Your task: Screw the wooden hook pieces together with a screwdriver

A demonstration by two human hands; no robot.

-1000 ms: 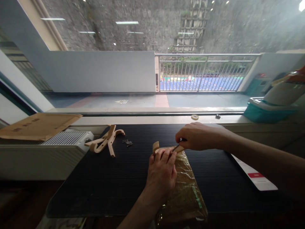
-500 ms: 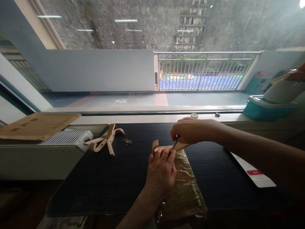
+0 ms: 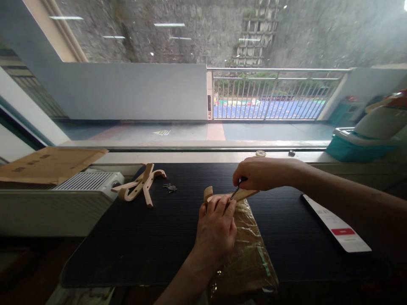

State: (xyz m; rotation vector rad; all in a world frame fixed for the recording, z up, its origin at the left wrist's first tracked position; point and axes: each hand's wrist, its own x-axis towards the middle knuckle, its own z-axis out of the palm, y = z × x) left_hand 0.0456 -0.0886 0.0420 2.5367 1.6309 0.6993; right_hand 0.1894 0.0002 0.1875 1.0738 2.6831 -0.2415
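My left hand (image 3: 216,222) is closed over a pale curved wooden piece (image 3: 208,193), pressing it on top of a brown package (image 3: 246,250) wrapped in clear film. One end of the wood curls up left of my fingers, and another part runs out to the right. In a fist, my right hand (image 3: 254,173) grips a screwdriver (image 3: 237,188) with a thin shaft. Its handle is mostly hidden. The tip meets the wood just beside my left fingertips. Farther left lie joined wooden pieces with holes (image 3: 140,186) and several screws (image 3: 171,187).
All this is on a black table (image 3: 152,241). A phone (image 3: 340,228) with a lit screen lies to the right. A tape roll (image 3: 260,153) is on the windowsill. A cardboard sheet (image 3: 51,163) rests over the radiator (image 3: 89,182) at left; a teal box (image 3: 359,144) stands at right.
My right hand has shifted slightly right and turned, and the screwdriver leans more to the right. The left hand holds nearly the same place. More of the phone shows.
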